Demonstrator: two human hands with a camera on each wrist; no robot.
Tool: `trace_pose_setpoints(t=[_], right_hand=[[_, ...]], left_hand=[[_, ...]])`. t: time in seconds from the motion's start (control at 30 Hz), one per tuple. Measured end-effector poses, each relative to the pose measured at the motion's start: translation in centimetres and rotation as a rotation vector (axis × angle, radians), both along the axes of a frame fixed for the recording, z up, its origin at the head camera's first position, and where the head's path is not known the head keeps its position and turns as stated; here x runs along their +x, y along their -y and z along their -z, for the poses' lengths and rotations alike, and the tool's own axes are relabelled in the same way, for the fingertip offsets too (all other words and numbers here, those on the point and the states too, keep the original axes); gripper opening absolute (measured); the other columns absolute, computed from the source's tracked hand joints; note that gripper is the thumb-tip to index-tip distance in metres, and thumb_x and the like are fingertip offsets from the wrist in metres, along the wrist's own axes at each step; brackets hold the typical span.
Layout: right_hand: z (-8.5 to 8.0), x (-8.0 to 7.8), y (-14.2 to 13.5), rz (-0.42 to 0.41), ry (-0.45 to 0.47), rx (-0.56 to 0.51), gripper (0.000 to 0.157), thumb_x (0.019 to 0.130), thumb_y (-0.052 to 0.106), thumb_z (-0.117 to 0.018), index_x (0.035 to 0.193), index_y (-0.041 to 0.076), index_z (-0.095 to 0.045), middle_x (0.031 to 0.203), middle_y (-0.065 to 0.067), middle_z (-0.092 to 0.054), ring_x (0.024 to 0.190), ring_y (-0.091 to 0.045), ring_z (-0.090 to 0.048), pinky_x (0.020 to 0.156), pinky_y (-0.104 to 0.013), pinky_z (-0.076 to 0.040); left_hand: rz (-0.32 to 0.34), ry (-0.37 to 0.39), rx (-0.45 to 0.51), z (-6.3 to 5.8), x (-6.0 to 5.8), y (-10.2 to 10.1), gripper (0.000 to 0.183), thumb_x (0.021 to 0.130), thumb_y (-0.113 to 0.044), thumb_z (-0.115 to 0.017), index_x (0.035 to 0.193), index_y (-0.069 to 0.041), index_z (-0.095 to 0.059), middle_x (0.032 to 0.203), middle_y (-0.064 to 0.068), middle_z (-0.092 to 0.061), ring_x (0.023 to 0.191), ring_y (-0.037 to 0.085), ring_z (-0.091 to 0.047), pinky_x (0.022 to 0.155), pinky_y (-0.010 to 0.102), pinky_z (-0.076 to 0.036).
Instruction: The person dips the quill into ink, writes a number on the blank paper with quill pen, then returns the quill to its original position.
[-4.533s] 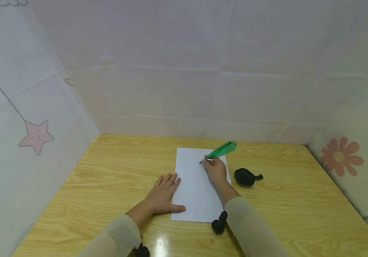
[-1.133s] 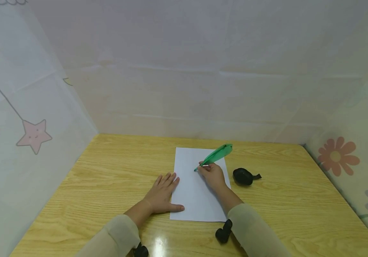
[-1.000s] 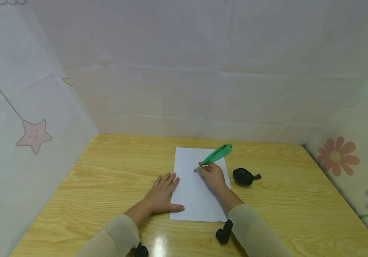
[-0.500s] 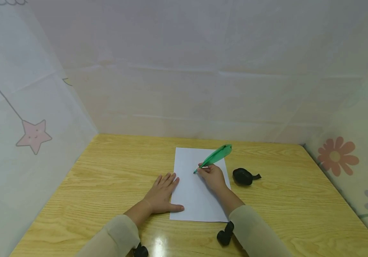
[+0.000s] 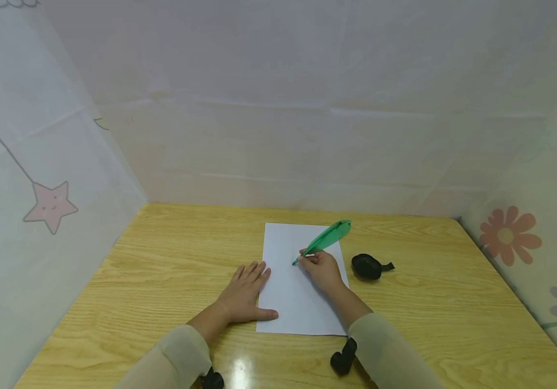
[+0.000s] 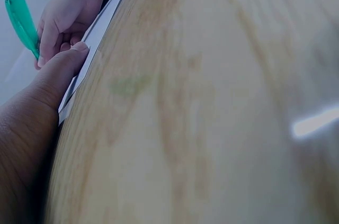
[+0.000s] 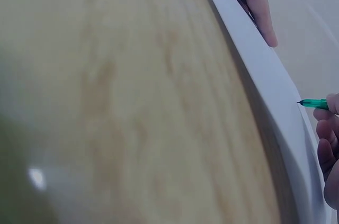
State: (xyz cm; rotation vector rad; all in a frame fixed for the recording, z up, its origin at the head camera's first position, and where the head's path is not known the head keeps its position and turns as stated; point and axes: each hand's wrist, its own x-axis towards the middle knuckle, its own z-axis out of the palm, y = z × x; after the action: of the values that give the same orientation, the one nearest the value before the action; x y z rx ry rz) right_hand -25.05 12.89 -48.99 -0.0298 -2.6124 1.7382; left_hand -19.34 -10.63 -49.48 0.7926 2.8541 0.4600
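Observation:
A white sheet of paper point(image 5: 278, 243) lies upright on the wooden table in the head view. My left hand point(image 5: 245, 296) rests flat with fingers spread over the sheet's left edge, its thumb on the lower part. My right hand point(image 5: 324, 270) pinches a green pen point(image 5: 329, 235) with a leaf-like or feather-like top. The pen slants, its tip right at the paper near the middle. In the right wrist view the pen's dark point point(image 7: 300, 102) meets the sheet; the left wrist view shows its green top point(image 6: 21, 20) beyond my left thumb point(image 6: 61, 70).
A black rounded object point(image 5: 367, 267) with a short flat tail sits on the table just right of the paper. Black wrist-worn pieces hang under both sleeves. The wooden table point(image 5: 186, 243) ends at pale printed cloth walls behind and on both sides.
The right hand and pen have drawn down the sheet toward me and slightly left, the tip travelling from the upper part to near the middle. The left hand stays in place.

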Motion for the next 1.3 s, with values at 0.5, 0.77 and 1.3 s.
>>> trace_pose_setpoints(t=[0.5,0.77,1.3], right_hand=[[-0.1,0.5,-0.3,-0.014,-0.01,0.001,0.025,0.089,0.017,-0.07,0.109,0.003,-0.073,0.095,-0.015,-0.076,0.075,-0.003,-0.063,0.064,-0.018,-0.051],[0.0,0.8,-0.5,-0.025,-0.006,0.008,0.023,0.089,0.016,-0.07,0.108,0.003,-0.073,0.093,-0.014,-0.077,0.073,-0.003,-0.063,0.063,-0.018,-0.051],[-0.1,1.7,-0.9,-0.035,0.0,0.014,0.024,0.09,0.015,-0.069,0.11,0.002,-0.072,0.095,-0.014,-0.076,0.082,-0.006,-0.067,0.066,-0.017,-0.051]], left_hand=[[-0.004,0.014,-0.035,-1.1,0.2,-0.2,0.106,0.08,-0.075,-0.057,0.156,-0.008,-0.023,0.165,0.012,-0.014,0.154,0.031,-0.01,0.124,0.053,-0.006],[0.006,0.017,0.008,-0.9,0.2,-0.1,0.11,0.079,-0.078,-0.056,0.156,-0.006,-0.024,0.165,0.015,-0.015,0.153,0.033,-0.01,0.123,0.054,-0.005],[-0.008,0.021,-0.04,-1.1,0.2,-0.2,0.107,0.08,-0.074,-0.058,0.157,-0.009,-0.021,0.165,0.011,-0.014,0.154,0.03,-0.009,0.124,0.053,-0.006]])
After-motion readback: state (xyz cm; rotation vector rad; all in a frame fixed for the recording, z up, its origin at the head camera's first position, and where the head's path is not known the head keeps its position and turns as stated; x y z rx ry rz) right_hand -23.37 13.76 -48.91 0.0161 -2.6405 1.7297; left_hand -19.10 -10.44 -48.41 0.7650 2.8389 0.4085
